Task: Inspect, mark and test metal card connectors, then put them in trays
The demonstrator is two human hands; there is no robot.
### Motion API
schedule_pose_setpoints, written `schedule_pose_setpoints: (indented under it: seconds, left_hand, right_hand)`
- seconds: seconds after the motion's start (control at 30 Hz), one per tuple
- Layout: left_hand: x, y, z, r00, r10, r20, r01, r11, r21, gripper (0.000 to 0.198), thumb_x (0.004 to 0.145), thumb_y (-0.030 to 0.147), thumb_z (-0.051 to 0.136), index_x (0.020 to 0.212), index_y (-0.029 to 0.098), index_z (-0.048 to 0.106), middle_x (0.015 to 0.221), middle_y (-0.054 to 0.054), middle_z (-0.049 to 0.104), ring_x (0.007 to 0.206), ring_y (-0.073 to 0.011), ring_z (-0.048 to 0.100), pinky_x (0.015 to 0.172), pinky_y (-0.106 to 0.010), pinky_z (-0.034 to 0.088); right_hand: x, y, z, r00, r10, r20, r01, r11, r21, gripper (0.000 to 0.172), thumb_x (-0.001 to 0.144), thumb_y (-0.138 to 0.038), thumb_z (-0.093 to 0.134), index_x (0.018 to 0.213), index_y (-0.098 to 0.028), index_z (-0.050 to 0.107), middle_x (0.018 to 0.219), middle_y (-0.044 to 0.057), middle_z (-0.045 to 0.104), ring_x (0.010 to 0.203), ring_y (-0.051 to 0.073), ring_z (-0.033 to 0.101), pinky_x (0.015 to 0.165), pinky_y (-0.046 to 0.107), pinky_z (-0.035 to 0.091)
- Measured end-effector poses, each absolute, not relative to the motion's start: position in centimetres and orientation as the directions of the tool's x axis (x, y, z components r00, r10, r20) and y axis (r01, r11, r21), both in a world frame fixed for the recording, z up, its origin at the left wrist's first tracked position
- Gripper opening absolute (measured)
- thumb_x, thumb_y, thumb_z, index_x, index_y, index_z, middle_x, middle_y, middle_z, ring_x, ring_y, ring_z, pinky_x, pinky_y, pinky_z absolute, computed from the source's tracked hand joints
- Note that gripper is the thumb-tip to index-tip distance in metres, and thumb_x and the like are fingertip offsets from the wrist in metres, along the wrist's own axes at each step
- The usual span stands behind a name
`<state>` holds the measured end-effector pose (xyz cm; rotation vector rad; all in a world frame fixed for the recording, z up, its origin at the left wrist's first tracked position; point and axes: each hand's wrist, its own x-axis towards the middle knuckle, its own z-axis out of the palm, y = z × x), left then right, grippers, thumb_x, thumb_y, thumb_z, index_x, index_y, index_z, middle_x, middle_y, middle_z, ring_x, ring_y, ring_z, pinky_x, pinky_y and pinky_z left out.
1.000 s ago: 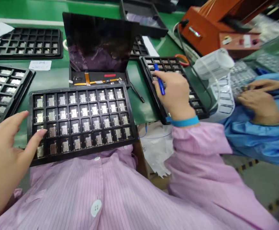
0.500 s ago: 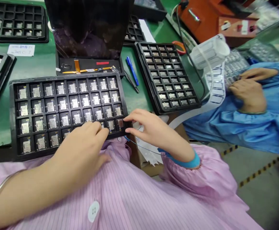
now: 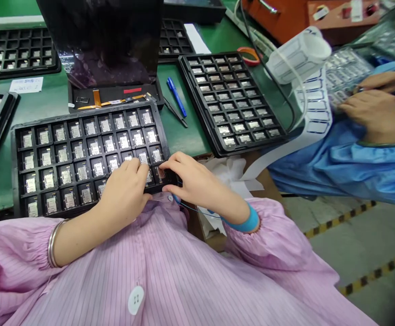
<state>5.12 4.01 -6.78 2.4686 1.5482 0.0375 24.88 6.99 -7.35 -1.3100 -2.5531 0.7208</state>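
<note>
A black compartment tray [image 3: 57, 145] lies before me, its pockets holding small dark circuit boards with silver metal parts. Over its front row is my left hand [image 3: 124, 185], fingers curled together; what is under the fingertips is hidden. At the front right corner, my right hand [image 3: 190, 179] has thumb and index finger apart. The index fingertip reaches to a small board with a copper-brown face [image 3: 161, 172] in the end pocket, while the thumb is by the tray's outer edge. A blue wrist strap [image 3: 245, 222] circles my right wrist.
Behind the tray stands a dark-lidded box [image 3: 107, 45] with orange flex cables. Tweezers [image 3: 176, 112] and a blue pen [image 3: 177, 96] lie beside it. Another filled tray [image 3: 202, 122] is to the right, near a label roll [image 3: 296, 54] and a co-worker's hands [image 3: 376, 108].
The view has shifted, so the tray and the right hand appear further left. My left hand has drawn closer to the right hand and is sharper. The right index finger stays at the end pocket.
</note>
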Motion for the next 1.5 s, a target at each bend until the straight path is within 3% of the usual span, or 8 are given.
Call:
schedule_pose_setpoints:
  seconds: [0.57,0.73,0.9,1.1,1.17,1.27,1.37,1.5]
  left_hand:
    - [4.5,4.2,-7.5,0.451,0.892,-0.037,0.841,-0.411,0.351,0.032,0.080,0.026,0.072,0.100,0.017,0.050,0.100,-0.007,0.053,0.095,-0.0246,0.054,0.080,-0.038,0.049]
    - [4.7,4.3,-7.0,0.425,0.905,-0.040,0.812,-0.361,0.459,0.018,0.088,0.031,0.062,0.095,0.017,0.053,0.095,-0.007,0.059,0.090,-0.0244,0.056,0.077,-0.039,0.047]
    - [4.8,5.1,-6.8,0.332,0.933,-0.137,0.799,-0.201,0.566,0.003,0.089,0.020,0.055,0.088,0.019,0.058,0.080,-0.003,0.063,0.078,-0.0212,0.058,0.069,-0.035,0.043]
    - [4.0,5.7,-6.2,0.191,0.961,-0.199,0.487,0.084,0.870,0.024,0.086,0.025,0.059,0.108,0.018,0.066,0.081,-0.002,0.065,0.068,-0.0152,0.059,0.068,-0.030,0.047]
    - [3.6,5.7,-5.5,0.164,0.947,-0.278,0.322,0.215,0.922,0.023,0.084,0.028,0.063,0.103,0.017,0.068,0.078,-0.002,0.065,0.065,-0.0140,0.060,0.062,-0.027,0.047]
    - [3.0,5.4,-4.4,0.117,0.926,-0.358,0.107,0.346,0.932,0.018,0.077,0.026,0.072,0.092,0.016,0.068,0.074,0.000,0.065,0.061,-0.0105,0.058,0.055,-0.020,0.044]
    - [2.6,4.9,-3.6,0.094,0.903,-0.419,-0.074,0.426,0.902,0.016,0.074,0.023,0.077,0.082,0.017,0.063,0.064,0.003,0.061,0.056,-0.0067,0.054,0.052,-0.015,0.041]
    - [2.5,4.0,-3.1,0.138,0.855,-0.500,-0.250,0.518,0.818,0.016,0.076,0.021,0.076,0.079,0.017,0.060,0.070,0.001,0.066,0.066,-0.0092,0.064,0.062,-0.016,0.050]
  right_hand:
    - [25.0,5.6,-8.0,-0.604,0.789,0.114,0.689,0.588,-0.423,0.024,0.081,-0.011,0.068,0.102,-0.016,0.058,0.115,0.014,0.063,0.104,0.031,0.061,0.089,0.047,0.050]
    - [25.2,5.4,-8.8,-0.583,0.792,0.183,0.630,0.582,-0.514,0.008,0.092,-0.017,0.055,0.099,-0.020,0.059,0.101,0.009,0.068,0.096,0.025,0.063,0.086,0.042,0.051]
    - [25.0,5.9,-9.6,-0.469,0.859,0.203,0.624,0.486,-0.613,0.009,0.092,-0.014,0.053,0.090,-0.021,0.058,0.085,0.004,0.066,0.079,0.020,0.063,0.076,0.034,0.051]
    - [24.9,5.9,-8.6,-0.317,0.921,0.226,0.531,0.370,-0.763,0.021,0.091,-0.016,0.056,0.110,-0.020,0.065,0.089,0.004,0.065,0.078,0.018,0.061,0.072,0.033,0.052]
    - [24.6,5.4,-7.9,-0.218,0.960,0.175,0.428,0.255,-0.867,0.014,0.091,-0.020,0.060,0.103,-0.021,0.067,0.089,0.004,0.067,0.079,0.018,0.063,0.071,0.033,0.054]
    - [23.6,4.5,-7.1,-0.096,0.994,-0.048,0.066,-0.042,-0.997,0.012,0.086,-0.028,0.070,0.090,-0.021,0.061,0.081,0.001,0.068,0.075,0.017,0.068,0.062,0.029,0.057]
    - [22.4,3.8,-6.5,-0.170,0.958,-0.231,-0.246,-0.268,-0.931,0.025,0.081,-0.034,0.075,0.080,-0.020,0.054,0.076,0.000,0.068,0.070,0.016,0.070,0.053,0.023,0.056]
    - [21.1,3.5,-6.2,-0.258,0.919,-0.298,-0.427,-0.385,-0.818,0.027,0.079,-0.032,0.076,0.075,-0.019,0.053,0.061,-0.006,0.060,0.048,0.006,0.055,0.042,0.015,0.047]
